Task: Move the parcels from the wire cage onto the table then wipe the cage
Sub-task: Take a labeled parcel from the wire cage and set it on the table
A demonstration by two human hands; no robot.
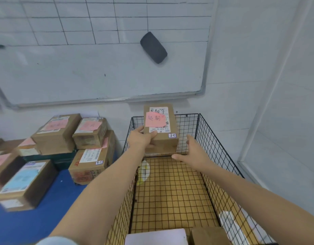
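A brown cardboard parcel with a pink note and a white label is raised at the far end of the black wire cage. My left hand grips its left side, thumb on top. My right hand is open just right of the parcel, fingers spread, apart from it. Several parcels are stacked on the blue table to the left. The cage floor shows a yellowish board under the mesh. Near its front edge lie a white parcel and a brown parcel.
A whiteboard with a black eraser hangs on the wall behind. A white and yellow cloth hangs at the cage's left wall. White walls stand close on the right. A white object lies outside the cage's right side.
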